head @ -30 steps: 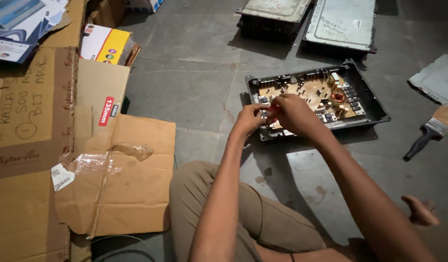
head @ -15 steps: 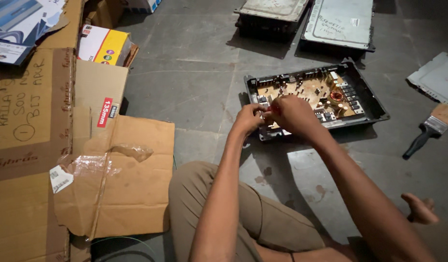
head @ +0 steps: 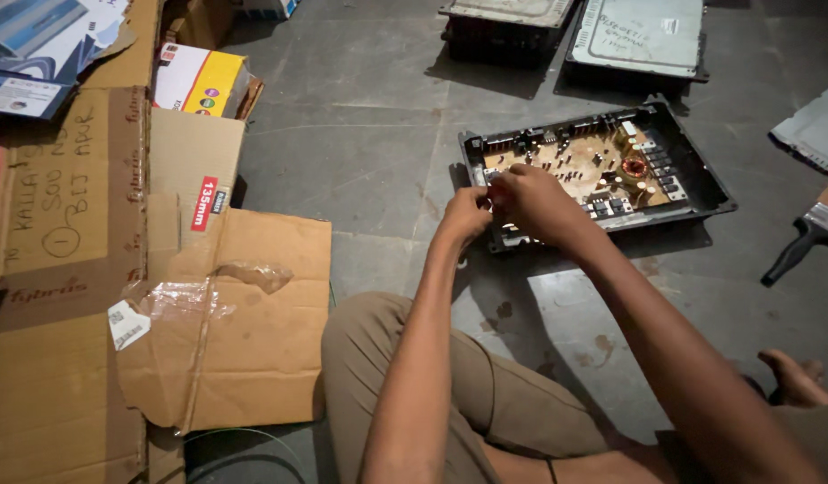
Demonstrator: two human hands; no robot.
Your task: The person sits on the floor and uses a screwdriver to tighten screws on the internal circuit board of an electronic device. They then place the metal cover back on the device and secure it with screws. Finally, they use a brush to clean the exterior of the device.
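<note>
Amplifier chassis [head: 701, 193]: open black metal tray on the grey floor, far right of the knees; likely heavy, rigid; grip by its rim.
Circuit board [head: 580, 166]: fragile, tan, inside tray.
Left hand [head: 466, 215]: fingers pinched together at the tray's near-left corner.
Right hand [head: 530, 202]: fingers curled together, touching the board.
Paintbrush [head: 804, 237]: far right.
Cardboard [head: 244, 341]: left.

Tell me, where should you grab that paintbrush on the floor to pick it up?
Probably by the black handle of the paintbrush. It is the narrow part, lying flat on the grey floor and pointing down-left, with bare floor around it. Come from above; the wide metal band and bristle end run off the picture's right edge.
</note>
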